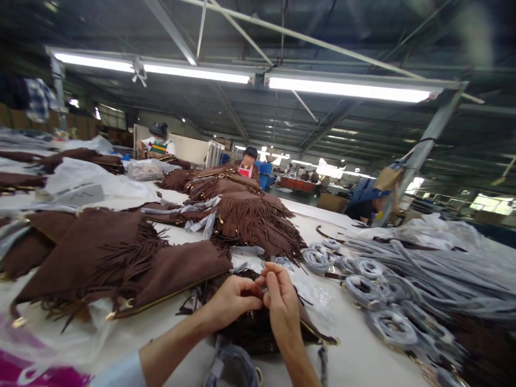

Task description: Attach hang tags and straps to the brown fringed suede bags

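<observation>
White table [355, 344] spreads below; left hand [231, 301] and right hand [281, 298] nearly meet, fingers curled, their hold impossible to tell. Directly beneath both lies a brown bag [253, 330], long axis crosswise.

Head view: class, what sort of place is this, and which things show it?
Probably a bag workshop or factory: brown fringed bags in heaps, many grey straps, and long tube lights overhead.

My head camera gives me one view, looking forward from above and behind the nearby fingers [283, 277]. It leans, reaching tube lights [349, 91] above and beyond them.
</observation>
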Demonstrator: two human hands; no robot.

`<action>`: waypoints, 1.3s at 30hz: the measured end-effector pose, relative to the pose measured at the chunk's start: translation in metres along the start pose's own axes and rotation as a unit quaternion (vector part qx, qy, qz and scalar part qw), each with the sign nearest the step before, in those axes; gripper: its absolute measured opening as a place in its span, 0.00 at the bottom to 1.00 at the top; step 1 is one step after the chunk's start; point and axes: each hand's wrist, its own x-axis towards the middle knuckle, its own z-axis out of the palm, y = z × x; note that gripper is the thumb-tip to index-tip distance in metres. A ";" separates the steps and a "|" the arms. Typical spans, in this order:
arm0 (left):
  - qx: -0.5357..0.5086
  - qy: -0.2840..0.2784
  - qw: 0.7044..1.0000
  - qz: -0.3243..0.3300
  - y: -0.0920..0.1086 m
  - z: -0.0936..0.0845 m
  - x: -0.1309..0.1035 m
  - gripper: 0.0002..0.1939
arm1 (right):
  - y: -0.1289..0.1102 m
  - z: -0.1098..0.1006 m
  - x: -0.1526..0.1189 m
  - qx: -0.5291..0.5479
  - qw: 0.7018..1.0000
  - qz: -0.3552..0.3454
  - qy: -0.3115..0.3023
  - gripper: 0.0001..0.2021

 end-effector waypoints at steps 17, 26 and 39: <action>0.050 0.136 0.989 -0.016 0.006 -0.006 -0.012 0.08 | 0.013 -0.016 -0.002 0.055 0.992 0.088 -0.065 0.23; 0.081 0.132 0.988 0.016 0.000 0.000 -0.016 0.09 | 0.024 -0.022 -0.002 0.013 0.994 0.074 -0.076 0.19; -0.087 0.124 0.988 0.006 -0.010 -0.008 -0.008 0.14 | 0.014 -0.023 -0.002 0.060 0.989 0.115 -0.075 0.21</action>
